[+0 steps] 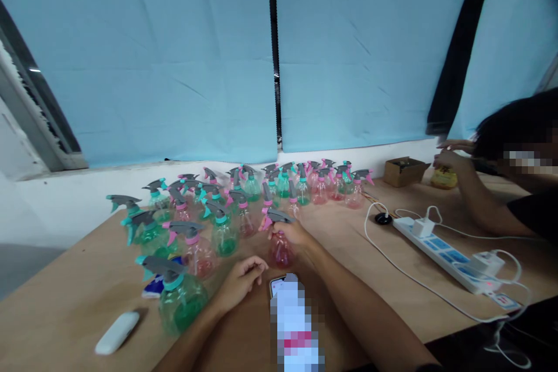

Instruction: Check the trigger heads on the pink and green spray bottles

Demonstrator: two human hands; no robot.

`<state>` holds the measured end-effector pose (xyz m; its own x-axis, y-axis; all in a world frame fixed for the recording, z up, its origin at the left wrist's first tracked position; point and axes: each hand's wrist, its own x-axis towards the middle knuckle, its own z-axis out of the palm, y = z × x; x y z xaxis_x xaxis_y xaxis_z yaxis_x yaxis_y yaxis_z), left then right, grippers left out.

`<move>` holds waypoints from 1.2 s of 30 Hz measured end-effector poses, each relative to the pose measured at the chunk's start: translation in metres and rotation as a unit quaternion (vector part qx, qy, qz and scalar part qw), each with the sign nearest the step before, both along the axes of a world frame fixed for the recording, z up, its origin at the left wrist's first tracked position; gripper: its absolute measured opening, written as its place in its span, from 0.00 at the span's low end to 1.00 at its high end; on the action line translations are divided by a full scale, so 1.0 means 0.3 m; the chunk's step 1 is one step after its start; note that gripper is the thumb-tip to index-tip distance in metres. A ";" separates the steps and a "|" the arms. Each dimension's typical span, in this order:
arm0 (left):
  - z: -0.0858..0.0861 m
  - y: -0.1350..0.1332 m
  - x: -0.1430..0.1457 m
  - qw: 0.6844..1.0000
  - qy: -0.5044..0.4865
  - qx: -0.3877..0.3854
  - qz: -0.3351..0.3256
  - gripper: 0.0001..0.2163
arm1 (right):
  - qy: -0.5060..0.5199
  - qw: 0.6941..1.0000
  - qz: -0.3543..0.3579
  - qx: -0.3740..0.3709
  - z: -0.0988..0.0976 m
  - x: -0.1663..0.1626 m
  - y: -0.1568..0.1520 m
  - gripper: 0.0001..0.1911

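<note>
My right hand [293, 234] is wrapped round the neck of a pink spray bottle [280, 249] with a grey and pink trigger head, which stands upright on the wooden table [349, 256]. My left hand [240, 282] rests on the table just left of it, fingers loosely curled, holding nothing. A green spray bottle [178, 296] stands to the left of that hand. Several more pink and green spray bottles [244, 197] crowd the table behind.
A white oblong object [117, 332] lies at front left. A phone [278, 285] lies near my wrists. A white power strip [449, 253] with cables runs along the right. Another person's arm [475, 197], a cardboard box [403, 171] and a yellow jar [443, 178] sit far right.
</note>
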<state>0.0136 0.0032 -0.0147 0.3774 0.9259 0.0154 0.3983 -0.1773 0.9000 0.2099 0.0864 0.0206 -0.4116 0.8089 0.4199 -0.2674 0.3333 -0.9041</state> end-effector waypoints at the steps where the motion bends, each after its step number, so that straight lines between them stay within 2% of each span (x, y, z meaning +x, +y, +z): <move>1: 0.000 -0.001 -0.001 1.000 0.000 -0.001 0.001 0.17 | 0.006 1.000 -0.006 -0.005 -0.001 -0.001 -0.002 0.09; 4: -0.003 -0.003 -0.004 1.000 0.001 -0.002 0.003 0.17 | 0.029 0.999 -0.018 -0.012 -0.007 -0.006 -0.005 0.07; 9: -0.011 0.000 -0.008 1.000 -0.005 0.000 0.001 0.18 | 0.008 0.999 -0.035 -0.015 -0.019 -0.010 0.008 0.10; 20: -0.009 0.000 -0.002 1.000 -0.011 -0.006 0.006 0.17 | 0.022 1.000 0.020 -0.009 0.016 0.005 -0.016 0.09; 27: 0.006 -0.010 0.004 1.000 -0.013 -0.011 0.009 0.17 | 0.000 1.000 0.011 -0.013 0.004 0.008 -0.002 0.09; 32: 0.008 -0.011 0.003 1.000 -0.012 -0.007 0.005 0.17 | 0.032 0.999 0.010 -0.004 0.014 -0.001 -0.018 0.08; 36: 0.006 -0.010 0.001 1.000 -0.014 -0.009 0.004 0.17 | 0.028 1.000 -0.004 0.006 -0.006 -0.004 -0.012 0.11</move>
<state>0.0140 0.0003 -0.0130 0.3692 0.9293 0.0094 0.3742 -0.1579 0.9138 0.2087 0.0827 0.0188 -0.3810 0.8066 0.4519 -0.3139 0.3469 -0.8838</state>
